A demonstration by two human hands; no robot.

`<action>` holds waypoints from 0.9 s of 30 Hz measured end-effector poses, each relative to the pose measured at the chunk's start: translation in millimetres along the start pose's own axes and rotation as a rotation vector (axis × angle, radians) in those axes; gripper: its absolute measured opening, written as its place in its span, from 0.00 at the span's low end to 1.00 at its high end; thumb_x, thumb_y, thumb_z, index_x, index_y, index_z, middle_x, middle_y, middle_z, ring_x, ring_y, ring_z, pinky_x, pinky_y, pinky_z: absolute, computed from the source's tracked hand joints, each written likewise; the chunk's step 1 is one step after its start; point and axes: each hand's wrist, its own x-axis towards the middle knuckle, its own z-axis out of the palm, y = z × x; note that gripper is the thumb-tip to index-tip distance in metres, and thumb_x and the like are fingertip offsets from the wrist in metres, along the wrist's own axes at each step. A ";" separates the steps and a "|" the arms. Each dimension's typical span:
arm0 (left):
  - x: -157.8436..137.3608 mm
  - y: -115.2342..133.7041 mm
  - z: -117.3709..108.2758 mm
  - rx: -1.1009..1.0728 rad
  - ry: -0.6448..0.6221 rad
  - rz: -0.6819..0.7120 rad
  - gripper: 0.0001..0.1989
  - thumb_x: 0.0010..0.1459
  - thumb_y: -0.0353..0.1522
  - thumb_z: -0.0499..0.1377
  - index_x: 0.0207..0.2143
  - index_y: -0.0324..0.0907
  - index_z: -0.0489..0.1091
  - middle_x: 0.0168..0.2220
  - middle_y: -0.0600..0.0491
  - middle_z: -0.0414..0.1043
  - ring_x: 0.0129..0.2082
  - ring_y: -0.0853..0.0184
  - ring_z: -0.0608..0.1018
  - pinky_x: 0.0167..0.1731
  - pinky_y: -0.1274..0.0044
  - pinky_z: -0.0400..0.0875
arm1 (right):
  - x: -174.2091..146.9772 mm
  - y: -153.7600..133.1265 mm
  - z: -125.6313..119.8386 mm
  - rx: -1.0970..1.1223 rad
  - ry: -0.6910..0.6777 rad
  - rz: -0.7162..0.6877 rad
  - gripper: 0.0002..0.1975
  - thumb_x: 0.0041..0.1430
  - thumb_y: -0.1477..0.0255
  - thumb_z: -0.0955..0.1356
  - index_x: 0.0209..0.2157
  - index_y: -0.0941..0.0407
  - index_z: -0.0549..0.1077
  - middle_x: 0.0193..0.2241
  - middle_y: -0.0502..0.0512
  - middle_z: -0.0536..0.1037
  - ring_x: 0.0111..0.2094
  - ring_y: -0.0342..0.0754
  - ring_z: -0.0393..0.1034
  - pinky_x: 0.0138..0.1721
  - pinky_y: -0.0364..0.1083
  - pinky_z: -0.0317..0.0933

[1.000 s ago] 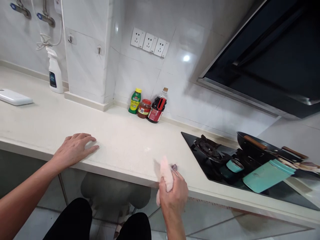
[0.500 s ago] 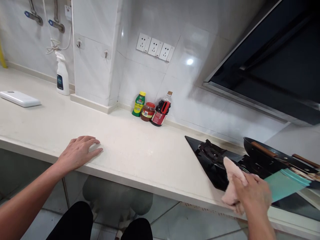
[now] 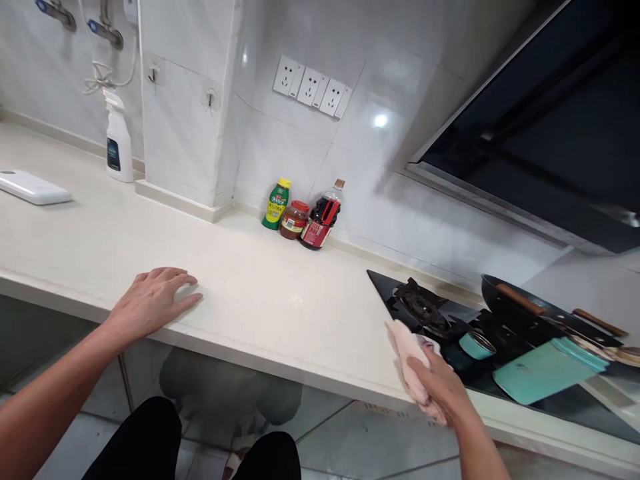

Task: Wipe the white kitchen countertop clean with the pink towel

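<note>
Right hand (image 3: 443, 385): fingers pinch pink cloth (image 3: 411, 357), bunched likely for grip | cloth: 5 o'clock, desk (image 3: 290, 313) front edge beside hob (image 3: 389, 287) | left hand (image 3: 150, 303): 8 o'clock, thumb spread, likely bracing

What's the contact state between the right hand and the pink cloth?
Touching. The head view shows it plainly: the right hand grips the bunched pink cloth, its thumb lying across the fabric.
</note>
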 end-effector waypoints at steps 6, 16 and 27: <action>-1.0 -6.8 3.7 -0.005 0.002 0.024 0.28 0.63 0.52 0.48 0.51 0.45 0.75 0.58 0.43 0.73 0.60 0.47 0.71 0.55 0.58 0.62 | -49.1 -63.9 -13.9 0.163 -0.217 -0.162 0.36 0.57 0.55 0.57 0.61 0.59 0.67 0.57 0.62 0.73 0.56 0.57 0.69 0.56 0.52 0.62; -3.1 -7.3 4.6 -0.026 0.031 0.027 0.27 0.63 0.52 0.48 0.50 0.46 0.75 0.56 0.44 0.74 0.59 0.47 0.72 0.55 0.59 0.62 | -62.7 -38.0 -22.4 -0.218 -0.270 0.068 0.37 0.59 0.55 0.48 0.57 0.65 0.65 0.46 0.74 0.76 0.48 0.68 0.71 0.50 0.59 0.63; -4.6 -9.2 6.5 -0.027 0.049 0.038 0.27 0.64 0.54 0.49 0.51 0.47 0.74 0.55 0.46 0.75 0.59 0.48 0.72 0.53 0.59 0.64 | 46.9 -71.6 -4.3 0.033 -0.184 0.034 0.19 0.66 0.56 0.64 0.41 0.57 0.78 0.37 0.61 0.80 0.40 0.58 0.76 0.39 0.51 0.68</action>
